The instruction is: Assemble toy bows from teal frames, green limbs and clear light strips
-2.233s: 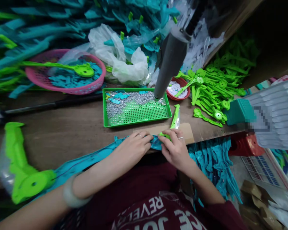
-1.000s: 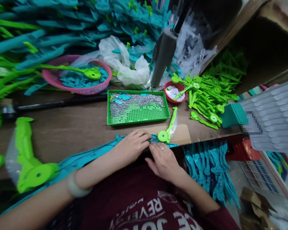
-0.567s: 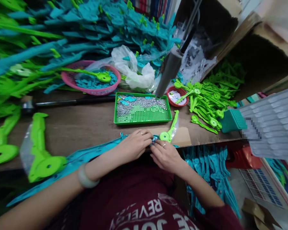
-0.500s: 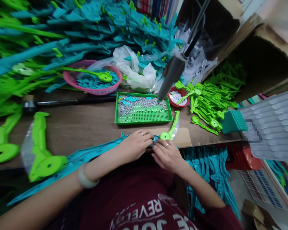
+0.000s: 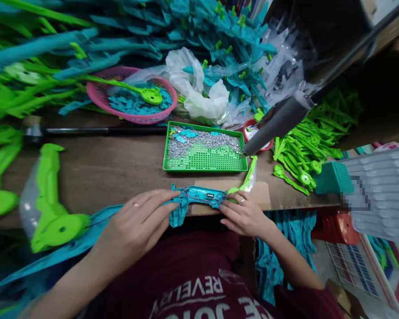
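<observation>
Centre: flat green perforated plastic tray (image 5: pixel 219 163), silver screws heaped at its 12 o'clock.
10 o'clock of tray: round pink plastic basket (image 5: pixel 101 95) of teal pieces.
3 o'clock: pile of lime-green plastic handles (image 5: pixel 305 146).
9 o'clock: black-handled hammer (image 5: pixel 86 131).

- A small workshop where plastic parts are put together by hand.
- A worn wooden bench (image 5: pixel 119 168) carries heaps of teal parts (image 5: pixel 146 26) and green parts (image 5: pixel 305 146).
- A green tray (image 5: pixel 204 153) holds small metal pieces; a pink basket (image 5: pixel 99 95) holds teal bits.
- A hammer (image 5: pixel 86 131) lies alongside.
</observation>
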The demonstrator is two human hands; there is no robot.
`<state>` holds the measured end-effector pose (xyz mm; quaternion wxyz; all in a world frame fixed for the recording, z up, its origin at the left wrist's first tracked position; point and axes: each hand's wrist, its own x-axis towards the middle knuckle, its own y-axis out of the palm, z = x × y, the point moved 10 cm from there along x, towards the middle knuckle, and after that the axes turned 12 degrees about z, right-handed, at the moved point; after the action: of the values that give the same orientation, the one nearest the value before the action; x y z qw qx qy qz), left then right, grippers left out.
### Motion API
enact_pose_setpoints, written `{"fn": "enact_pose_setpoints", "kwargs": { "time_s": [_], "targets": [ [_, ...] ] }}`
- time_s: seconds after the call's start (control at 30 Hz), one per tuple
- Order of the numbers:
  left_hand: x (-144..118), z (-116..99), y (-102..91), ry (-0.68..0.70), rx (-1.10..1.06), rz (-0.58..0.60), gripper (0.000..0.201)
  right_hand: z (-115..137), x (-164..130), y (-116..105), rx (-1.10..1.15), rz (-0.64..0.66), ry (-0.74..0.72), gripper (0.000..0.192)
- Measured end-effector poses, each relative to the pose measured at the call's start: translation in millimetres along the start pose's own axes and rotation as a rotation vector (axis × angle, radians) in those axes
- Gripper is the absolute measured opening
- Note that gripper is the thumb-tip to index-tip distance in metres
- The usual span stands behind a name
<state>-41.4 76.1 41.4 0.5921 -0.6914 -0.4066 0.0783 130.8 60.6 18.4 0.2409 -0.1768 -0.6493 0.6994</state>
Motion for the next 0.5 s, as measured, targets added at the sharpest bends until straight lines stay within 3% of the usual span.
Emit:
{"fn": "enact_pose_setpoints", "kwargs": {
  "time_s": [0.17,0.37,0.5],
  "targets": [
    [-24,-7,13.9,-0.046,-0.009,0.006,0.022,-2,5,0,0.057,0.011,-0.060,0.024],
    [-12,-23,31.1,-0.005,0.034,-0.015,0.024,-26,34,-40,0.178,-0.131,0.046,0.016],
    [5,-46,46.3,0.059,-0.001,-0.023,0.027,-44,50,-31,0.178,0.009,0.116,0.013]
  ]
}}
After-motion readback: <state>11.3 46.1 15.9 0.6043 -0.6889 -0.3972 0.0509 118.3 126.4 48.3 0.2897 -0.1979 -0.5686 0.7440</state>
